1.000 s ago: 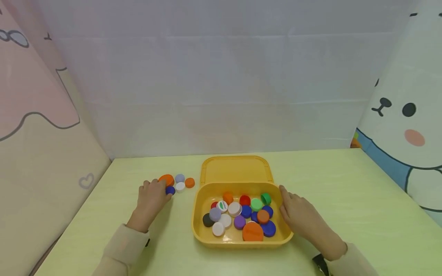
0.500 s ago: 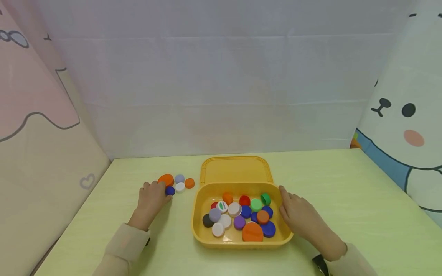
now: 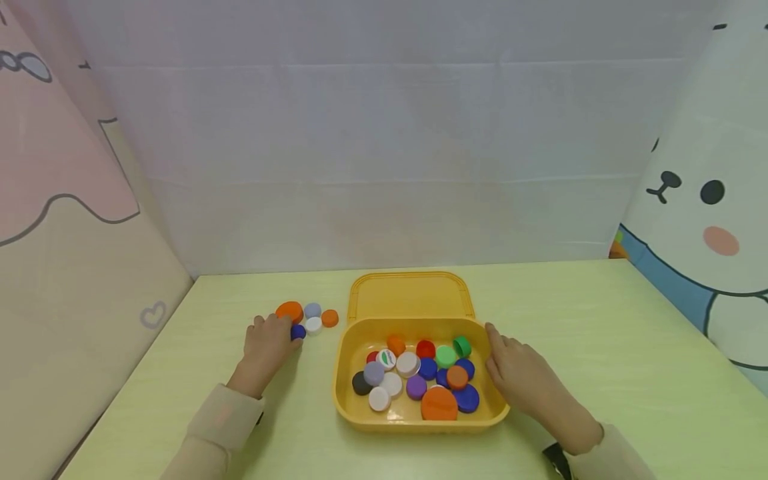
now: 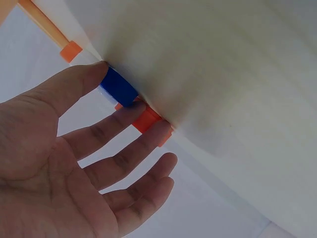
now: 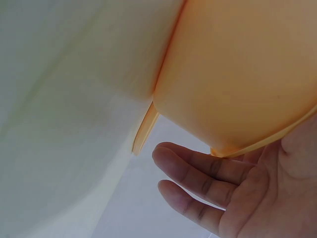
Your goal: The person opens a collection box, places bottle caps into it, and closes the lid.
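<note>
My left hand (image 3: 268, 350) is low over the table by a small group of bottle caps. Its thumb and index finger pinch the blue bottle cap (image 4: 119, 87), which looks to be at table level. A larger orange cap (image 3: 290, 312) lies just behind, and the middle fingertip touches an orange cap (image 4: 147, 119) in the left wrist view. On the right, my right hand (image 3: 525, 377) holds the rim of a yellow plastic box (image 3: 420, 427), thumb over the inner side and fingers outside. Several mixed-colour caps, among them a large orange cap (image 3: 439, 404), lie in the box.
The box's yellow lid (image 3: 411, 295) lies flat behind it. A lavender cap (image 3: 313, 310), a white cap (image 3: 313, 325) and a small orange cap (image 3: 330, 318) sit between left hand and box. A pale curtain (image 3: 384, 167) hangs behind the light green table (image 3: 588, 320).
The left hand has shifted very slightly to the right, and the blue cap with it. The right hand, the box and the other caps look unmoved.
</note>
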